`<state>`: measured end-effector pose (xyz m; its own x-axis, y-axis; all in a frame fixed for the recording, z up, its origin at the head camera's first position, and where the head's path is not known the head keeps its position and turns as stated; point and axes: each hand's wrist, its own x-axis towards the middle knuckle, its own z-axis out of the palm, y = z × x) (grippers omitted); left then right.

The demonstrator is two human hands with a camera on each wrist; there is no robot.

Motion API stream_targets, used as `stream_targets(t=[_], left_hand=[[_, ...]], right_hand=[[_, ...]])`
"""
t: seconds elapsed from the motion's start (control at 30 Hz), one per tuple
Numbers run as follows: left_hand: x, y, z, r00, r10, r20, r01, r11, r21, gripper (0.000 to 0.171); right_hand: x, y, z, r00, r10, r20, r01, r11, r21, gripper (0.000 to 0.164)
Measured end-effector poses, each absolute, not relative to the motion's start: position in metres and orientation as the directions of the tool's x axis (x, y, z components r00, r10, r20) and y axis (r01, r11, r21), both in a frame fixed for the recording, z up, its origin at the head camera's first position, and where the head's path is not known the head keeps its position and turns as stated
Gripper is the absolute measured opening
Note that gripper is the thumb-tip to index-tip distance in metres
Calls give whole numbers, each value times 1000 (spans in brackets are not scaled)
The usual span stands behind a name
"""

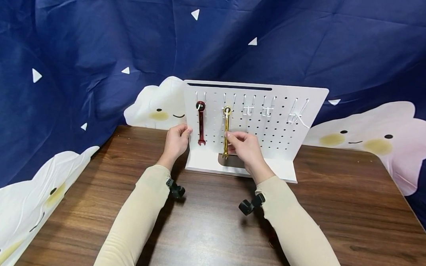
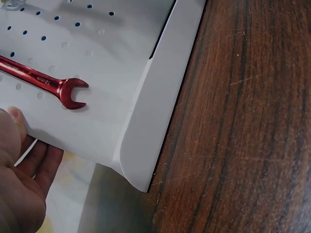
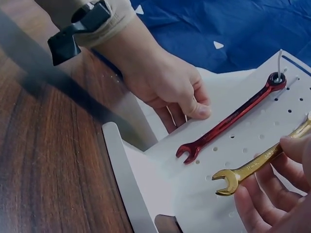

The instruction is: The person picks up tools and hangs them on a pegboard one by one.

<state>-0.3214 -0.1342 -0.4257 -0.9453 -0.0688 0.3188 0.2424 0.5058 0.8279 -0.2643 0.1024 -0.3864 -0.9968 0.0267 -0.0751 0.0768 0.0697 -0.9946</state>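
Note:
My right hand (image 1: 247, 148) pinches the shaft of a gold combination wrench (image 1: 226, 127) between thumb and fingers. The wrench's ring end is on a hook of the white pegboard (image 1: 241, 150), and its open jaw points down. To its left a red combination wrench (image 1: 201, 124) hangs from another hook. My left hand (image 1: 177, 141) grips the pegboard's left edge, thumb on the front face and fingers behind. In the right wrist view the gold wrench (image 3: 257, 162) lies across the right fingers, and the left hand (image 3: 170, 90) shows beside the red wrench (image 3: 228, 121).
Several white hooks (image 1: 267, 110) line the upper pegboard to the right. The board stands on a brown wood-grain table (image 1: 209, 220), before a blue curtain (image 1: 238, 39) with clouds. A small dark reddish thing (image 1: 273, 240) lies partly hidden by the right sleeve.

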Motion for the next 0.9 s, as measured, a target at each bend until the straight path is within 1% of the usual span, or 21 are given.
stream_targets(t=[0.53,0.87,0.9], left_hand=[[-322,-134,-427,-945,-78,317,234,519,822,25],[-323,-135,-427,-943,-72,326,248,503,828,25],[-331,-138,-436,-939,-66,337,265,486,833,28]], right_hand=[[-276,106,-388,-994,7,-105,106,78,-991,34],[-263,128,-389,-995,5,-98,97,120,-988,36],[-261,131,-389,-995,4,-95,95,117,-989,36]])
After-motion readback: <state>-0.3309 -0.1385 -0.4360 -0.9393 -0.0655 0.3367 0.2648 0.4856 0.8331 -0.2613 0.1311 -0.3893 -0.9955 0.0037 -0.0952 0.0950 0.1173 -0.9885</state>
